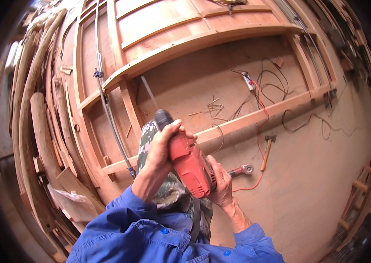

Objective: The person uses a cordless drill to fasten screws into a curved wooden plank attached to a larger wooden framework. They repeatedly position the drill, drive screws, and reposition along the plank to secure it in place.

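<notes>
A red hammer drill (191, 163) with a black chuck (163, 118) is held in front of my body. From the chuck a long thin drill bit (150, 93) points away, up and to the left, over the timber frame (220, 136). My left hand (162, 147) wraps around the front of the drill body, just behind the chuck. At the rear right side, my right hand (221, 180) grips the drill; its handle and trigger are hidden. My legs in camouflage trousers (147, 139) show behind the drill.
Long clamps (103, 90) lie across the frame's left side. Inside the frame are scattered nails (214, 107), black cables and a power strip (248, 81). A hammer (267, 152) and an angle grinder (242, 170) lie on the floor at right. Logs (41, 127) are stacked at left.
</notes>
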Motion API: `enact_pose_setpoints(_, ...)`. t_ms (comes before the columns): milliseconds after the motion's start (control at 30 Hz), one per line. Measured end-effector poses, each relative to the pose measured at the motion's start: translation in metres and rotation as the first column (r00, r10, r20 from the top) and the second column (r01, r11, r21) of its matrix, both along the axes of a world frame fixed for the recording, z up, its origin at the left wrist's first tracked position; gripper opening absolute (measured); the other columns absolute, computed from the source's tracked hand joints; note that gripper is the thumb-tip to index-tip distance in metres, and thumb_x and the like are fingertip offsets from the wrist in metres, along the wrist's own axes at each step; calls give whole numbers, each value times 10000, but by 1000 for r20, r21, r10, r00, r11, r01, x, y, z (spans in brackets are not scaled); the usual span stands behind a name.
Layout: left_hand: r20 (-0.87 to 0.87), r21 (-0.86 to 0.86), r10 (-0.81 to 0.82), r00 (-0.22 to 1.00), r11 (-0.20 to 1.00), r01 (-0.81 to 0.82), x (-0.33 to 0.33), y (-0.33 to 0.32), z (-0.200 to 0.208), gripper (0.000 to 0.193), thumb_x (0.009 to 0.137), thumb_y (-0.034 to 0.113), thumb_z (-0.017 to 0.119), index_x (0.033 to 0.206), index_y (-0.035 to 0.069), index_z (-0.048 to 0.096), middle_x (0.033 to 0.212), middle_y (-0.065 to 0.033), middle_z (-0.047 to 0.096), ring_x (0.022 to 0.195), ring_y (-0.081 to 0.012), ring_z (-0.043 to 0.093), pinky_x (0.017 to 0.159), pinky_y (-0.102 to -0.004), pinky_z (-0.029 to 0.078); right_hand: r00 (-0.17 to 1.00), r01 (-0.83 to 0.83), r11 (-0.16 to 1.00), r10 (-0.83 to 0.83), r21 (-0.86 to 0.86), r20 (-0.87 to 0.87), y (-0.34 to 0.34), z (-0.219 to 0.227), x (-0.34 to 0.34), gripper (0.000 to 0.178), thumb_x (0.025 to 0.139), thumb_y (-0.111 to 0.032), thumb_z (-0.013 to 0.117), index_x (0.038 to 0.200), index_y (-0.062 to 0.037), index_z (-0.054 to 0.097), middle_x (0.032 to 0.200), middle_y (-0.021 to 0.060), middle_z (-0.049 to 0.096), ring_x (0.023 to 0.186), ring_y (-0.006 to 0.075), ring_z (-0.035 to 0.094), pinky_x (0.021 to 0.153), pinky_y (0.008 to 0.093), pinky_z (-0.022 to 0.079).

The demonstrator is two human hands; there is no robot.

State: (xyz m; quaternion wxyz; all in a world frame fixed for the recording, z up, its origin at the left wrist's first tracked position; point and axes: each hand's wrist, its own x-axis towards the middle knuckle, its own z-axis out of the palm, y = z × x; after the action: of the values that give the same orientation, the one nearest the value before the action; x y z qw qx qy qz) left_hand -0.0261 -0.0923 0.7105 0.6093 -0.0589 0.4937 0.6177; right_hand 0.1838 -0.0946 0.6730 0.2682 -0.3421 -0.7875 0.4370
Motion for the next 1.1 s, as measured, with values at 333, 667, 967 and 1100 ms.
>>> enact_pose_setpoints(333,394,-183,140,908,980,-71,-153,105,-156,455,980,490,531,992,35,516,796,-178,657,763,-278,681,722,-416,580,930,25,960,80,-279,357,116,-38,-173,694,676,-62,792,1309,30,524,1053,246,671,961,420,667,842,458,533)
enact_pose_setpoints(667,558,-265,396,729,918,-296,-335,200,-217,521,967,565,486,996,48,542,937,-198,658,915,-331,675,804,-468,560,767,-142,908,354,-395,536,279,-38,-398,667,701,-86,749,1319,-11,510,968,234,672,914,414,657,804,463,529)
enact_pose_setpoints(967,462,-338,577,673,816,-468,-420,214,-217,602,964,597,452,1002,10,579,959,-220,667,936,-363,675,837,-482,558,674,-344,815,560,-467,482,328,-53,-488,718,679,-70,759,1335,-4,476,1041,214,667,979,401,644,827,463,521)
enact_pose_setpoints(1100,481,-331,633,607,772,-542,-442,191,-270,585,996,547,409,1030,-11,581,1006,-233,663,954,-381,671,829,-501,563,625,-390,780,614,-489,482,323,-91,-531,701,679,-72,746,1321,-19,471,1043,204,659,977,391,639,842,461,516)
